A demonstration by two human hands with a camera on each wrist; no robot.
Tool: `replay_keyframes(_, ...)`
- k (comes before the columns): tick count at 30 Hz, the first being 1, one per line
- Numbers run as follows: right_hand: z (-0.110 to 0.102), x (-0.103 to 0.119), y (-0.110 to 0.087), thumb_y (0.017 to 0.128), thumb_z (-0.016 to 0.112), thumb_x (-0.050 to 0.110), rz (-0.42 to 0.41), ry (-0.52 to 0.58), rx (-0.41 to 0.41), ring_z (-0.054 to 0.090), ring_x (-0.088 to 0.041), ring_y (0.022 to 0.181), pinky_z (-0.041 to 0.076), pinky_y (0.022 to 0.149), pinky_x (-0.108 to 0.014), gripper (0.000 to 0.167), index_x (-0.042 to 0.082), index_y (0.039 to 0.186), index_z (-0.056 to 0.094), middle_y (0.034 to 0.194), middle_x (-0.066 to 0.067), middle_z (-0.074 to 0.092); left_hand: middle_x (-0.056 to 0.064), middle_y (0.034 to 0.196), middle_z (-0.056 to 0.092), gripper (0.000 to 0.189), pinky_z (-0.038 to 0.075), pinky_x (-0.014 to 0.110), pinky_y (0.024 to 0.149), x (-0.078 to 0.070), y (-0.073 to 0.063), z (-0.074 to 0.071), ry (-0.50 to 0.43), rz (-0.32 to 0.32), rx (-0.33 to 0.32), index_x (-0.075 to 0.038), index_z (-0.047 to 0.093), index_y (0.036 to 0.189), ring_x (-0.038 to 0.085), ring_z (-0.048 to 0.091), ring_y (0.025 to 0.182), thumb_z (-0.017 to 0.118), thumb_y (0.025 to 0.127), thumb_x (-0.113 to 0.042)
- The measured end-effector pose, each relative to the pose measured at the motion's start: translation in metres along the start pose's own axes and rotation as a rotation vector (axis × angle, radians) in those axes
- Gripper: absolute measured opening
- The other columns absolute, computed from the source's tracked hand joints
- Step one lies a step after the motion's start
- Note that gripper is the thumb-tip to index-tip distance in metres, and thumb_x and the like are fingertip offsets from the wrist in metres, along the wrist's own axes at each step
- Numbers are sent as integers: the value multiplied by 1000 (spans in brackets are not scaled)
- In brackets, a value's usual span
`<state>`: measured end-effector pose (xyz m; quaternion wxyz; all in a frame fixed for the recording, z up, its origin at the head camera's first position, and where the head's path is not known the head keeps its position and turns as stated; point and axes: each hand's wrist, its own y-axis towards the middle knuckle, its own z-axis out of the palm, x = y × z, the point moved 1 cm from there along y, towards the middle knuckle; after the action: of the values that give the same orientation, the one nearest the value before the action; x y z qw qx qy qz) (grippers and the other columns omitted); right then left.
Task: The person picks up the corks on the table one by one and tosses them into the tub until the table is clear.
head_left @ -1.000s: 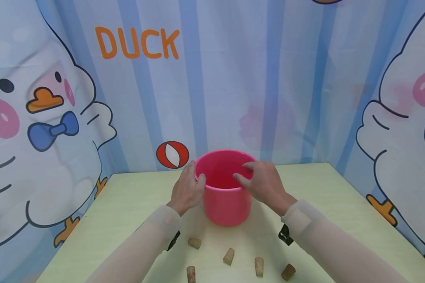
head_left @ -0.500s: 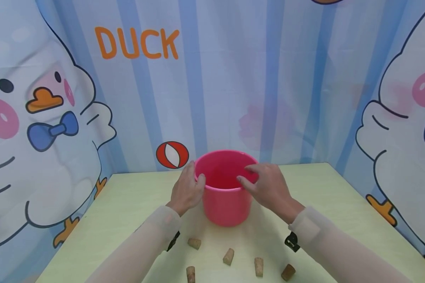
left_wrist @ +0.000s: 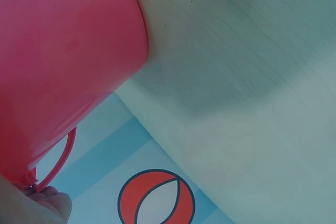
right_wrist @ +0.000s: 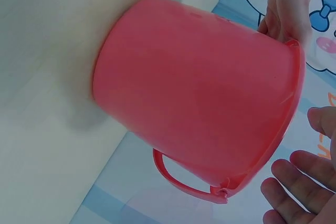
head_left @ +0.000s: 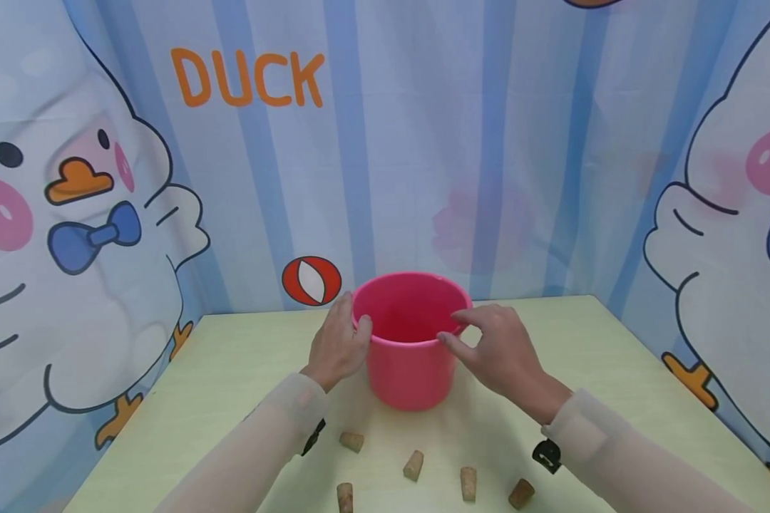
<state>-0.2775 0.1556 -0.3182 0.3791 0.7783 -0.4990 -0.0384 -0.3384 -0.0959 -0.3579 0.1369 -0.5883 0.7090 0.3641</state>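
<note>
On the table (head_left: 250,363), head view, I see a pink bucket (head_left: 411,374) upright, its left rim held in the left hand's (head_left: 337,343) grip, five corks (head_left: 413,465) lying on the person's side. From the left wrist, that grip meets the bucket's rim beside its handle (left_wrist: 62,162). From the right wrist, the right hand's (right_wrist: 304,182) grip is loosely parted, just off the bucket's rim.

Bucket (left_wrist: 73,51) partly cropped in left wrist view
</note>
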Motion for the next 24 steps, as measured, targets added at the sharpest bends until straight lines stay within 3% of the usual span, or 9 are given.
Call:
replay_keyframes(11, -7, -5, -10, 83, 86, 31, -64, -15, -10, 68, -25, 90, 53, 89, -51, 31, 11, 106, 81, 95, -3, 78, 7, 161, 34, 78, 55, 51, 97, 1, 1, 1, -9, -7, -1, -12, 20, 164, 31, 41, 141, 58, 100, -34)
replay_keyframes(24, -8, -10, -23, 81, 88, 30, -15, -17, 61, 70, -27, 95, 56, 88, -52, 38, 7, 111, 80, 102, -6, 78, 7, 161, 34, 78, 55, 51, 98, 2, 2, 0, -6, -1, 10, -12, 19, 164, 30, 41, 141, 55, 100, -36)
